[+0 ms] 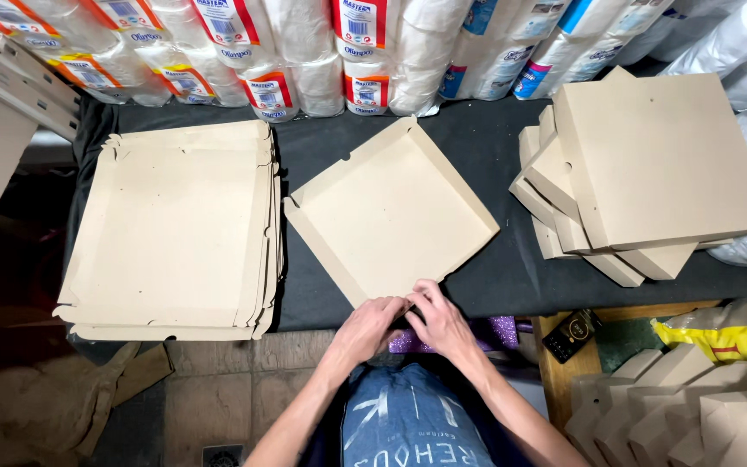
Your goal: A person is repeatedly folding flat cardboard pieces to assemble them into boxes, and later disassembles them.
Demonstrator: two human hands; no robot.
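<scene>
**Both hands at the near corner of a half-folded box**

Denim-covered lap [412,424] fills the bottom centre of the frame, closest to my view, and both forearms rise from either side of it. I see the left hand [369,329] and the right hand [441,324] meeting side by side at the lower centre, fingers curled and pinching the near corner of the pale brown cardboard box blank with raised side walls [391,212]. That blank lies turned like a diamond in the middle of the frame on the black cloth-covered table [477,138], its near corner hanging over the table's front edge where the hands grip it. Whether the thumbs press under the flap I cannot tell.

At the left of the frame sits a stack of flat unfolded cardboard blanks [175,229], just beside the box in hand but not touching it. At the right, a pile of finished closed cardboard boxes [650,169] leans in a fanned heap. Along the top edge runs a row of white paper rolls in clear plastic wrap [304,52]. In the lower right corner I see more folded cardboard pieces [693,406], a yellow plastic bag [728,333] above them, and a small black packet [571,333] on a wooden surface.
</scene>
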